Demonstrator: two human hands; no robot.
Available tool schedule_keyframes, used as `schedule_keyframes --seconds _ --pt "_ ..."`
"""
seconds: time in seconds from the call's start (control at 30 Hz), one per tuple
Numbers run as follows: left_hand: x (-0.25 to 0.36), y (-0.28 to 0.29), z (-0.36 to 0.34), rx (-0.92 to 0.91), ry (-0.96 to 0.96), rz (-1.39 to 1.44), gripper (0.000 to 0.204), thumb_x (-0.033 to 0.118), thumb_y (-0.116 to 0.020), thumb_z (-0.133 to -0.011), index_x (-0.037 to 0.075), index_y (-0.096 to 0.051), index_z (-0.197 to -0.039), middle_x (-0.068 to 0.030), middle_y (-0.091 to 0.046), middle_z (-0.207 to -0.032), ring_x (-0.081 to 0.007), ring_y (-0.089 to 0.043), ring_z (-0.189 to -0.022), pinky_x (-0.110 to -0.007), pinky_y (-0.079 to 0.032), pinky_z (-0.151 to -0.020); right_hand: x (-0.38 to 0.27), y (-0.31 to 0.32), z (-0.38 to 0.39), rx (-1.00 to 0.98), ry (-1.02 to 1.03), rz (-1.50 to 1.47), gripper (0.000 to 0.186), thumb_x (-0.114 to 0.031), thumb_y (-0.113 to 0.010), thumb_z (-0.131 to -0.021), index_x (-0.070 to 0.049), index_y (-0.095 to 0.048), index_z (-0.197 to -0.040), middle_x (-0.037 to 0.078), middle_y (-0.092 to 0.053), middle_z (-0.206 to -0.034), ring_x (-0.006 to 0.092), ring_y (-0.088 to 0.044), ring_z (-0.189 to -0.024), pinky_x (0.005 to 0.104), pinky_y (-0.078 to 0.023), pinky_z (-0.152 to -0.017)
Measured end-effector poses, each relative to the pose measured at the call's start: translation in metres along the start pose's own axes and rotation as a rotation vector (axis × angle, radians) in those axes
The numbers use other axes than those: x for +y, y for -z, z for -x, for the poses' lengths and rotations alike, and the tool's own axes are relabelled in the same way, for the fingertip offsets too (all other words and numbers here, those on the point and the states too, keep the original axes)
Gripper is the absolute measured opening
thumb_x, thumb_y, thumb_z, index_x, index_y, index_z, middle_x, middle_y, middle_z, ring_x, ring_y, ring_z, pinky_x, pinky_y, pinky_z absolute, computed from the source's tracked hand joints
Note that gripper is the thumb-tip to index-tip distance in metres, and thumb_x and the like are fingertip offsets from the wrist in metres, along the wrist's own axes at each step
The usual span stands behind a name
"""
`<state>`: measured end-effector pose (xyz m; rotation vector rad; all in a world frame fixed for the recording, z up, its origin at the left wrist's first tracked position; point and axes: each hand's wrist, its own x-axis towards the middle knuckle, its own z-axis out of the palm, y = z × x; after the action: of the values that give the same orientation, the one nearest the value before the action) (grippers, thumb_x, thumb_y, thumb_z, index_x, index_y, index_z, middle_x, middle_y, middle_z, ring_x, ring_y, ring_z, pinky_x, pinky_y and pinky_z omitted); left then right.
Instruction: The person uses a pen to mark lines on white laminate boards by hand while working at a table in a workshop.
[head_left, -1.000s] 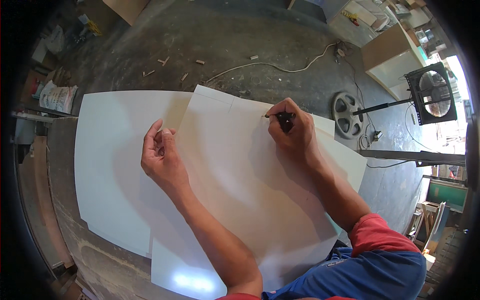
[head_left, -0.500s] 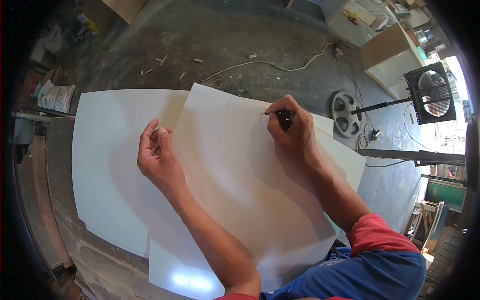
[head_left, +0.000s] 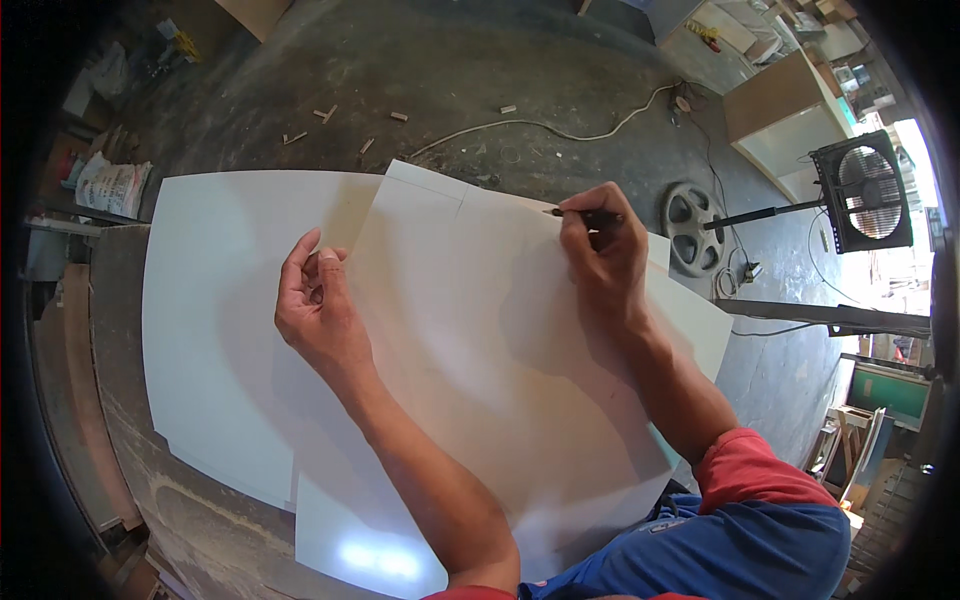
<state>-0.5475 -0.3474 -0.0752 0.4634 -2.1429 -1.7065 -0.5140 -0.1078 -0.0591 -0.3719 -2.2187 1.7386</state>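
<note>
Clasped in R hand (head_left: 607,250): 1 black pen (head_left: 600,219), pinched btwn thumb & forefinger, other fingers folded in behind, tip pointing L. Pen tip nr the far edge of the top white panel (head_left: 470,330), R of its middle (contact w/ surface: can't tell). L hand (head_left: 318,295) half open, fingers loosely curled, thumb nr forefinger; nothing visible in its grasp. Positioned over L edge of the top white panel, well apart from the pen; touching or just above, can't tell.

Below R hand: top white panel, spreading from just past the pen tip back to the red-&-blue clothing (head_left: 720,550). Out to L, beyond L hand: lower white panel (head_left: 215,330), partly covered by the top one. Past R forearm, another bit of white board (head_left: 700,330) (same sheet or separate, can't tell). On top panel's far L corner: 2 thin lines (head_left: 425,187), 1 long, 1 short.

Counts: 2 hands, 1 pen, min. 2 panels. On floor beyond, approx. 5 small wood offcuts (head_left: 399,117), well apart from the hands, + 1 pale cord (head_left: 510,122). Off to R: 1 black fan (head_left: 862,190) on 1 pole, w/ 1 grey spoked base (head_left: 692,230).
</note>
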Motion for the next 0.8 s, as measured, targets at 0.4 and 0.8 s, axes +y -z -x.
schedule_keyframes --seconds 0.4,0.8 --pt "0.0004 0.0002 0.0 -0.022 0.019 -0.002 0.026 0.01 -0.062 -0.096 0.002 -0.07 -0.12 -0.0048 -0.07 -0.089 -0.0105 -0.064 -0.084 -0.027 -0.054 -0.085 0.0 0.0051 -0.0036 -0.124 0.116 0.18 0.006 -0.003 -0.062 -0.088 0.0 -0.057 -0.09 0.003 -0.053 -0.065 0.007 -0.047 -0.059 0.0265 -0.04 -0.054" --pt "-0.0004 0.0005 0.0002 0.004 -0.001 -0.013 0.026 0.015 -0.063 -0.097 0.002 -0.071 -0.117 -0.0059 -0.071 -0.089 -0.0096 -0.063 -0.08 -0.026 -0.051 -0.074 -0.0026 0.0053 -0.0039 -0.152 0.098 0.199 0.007 -0.003 -0.062 -0.086 0.0 -0.057 -0.091 0.005 -0.056 -0.066 0.0107 -0.05 -0.057 0.0288 -0.043 -0.055"
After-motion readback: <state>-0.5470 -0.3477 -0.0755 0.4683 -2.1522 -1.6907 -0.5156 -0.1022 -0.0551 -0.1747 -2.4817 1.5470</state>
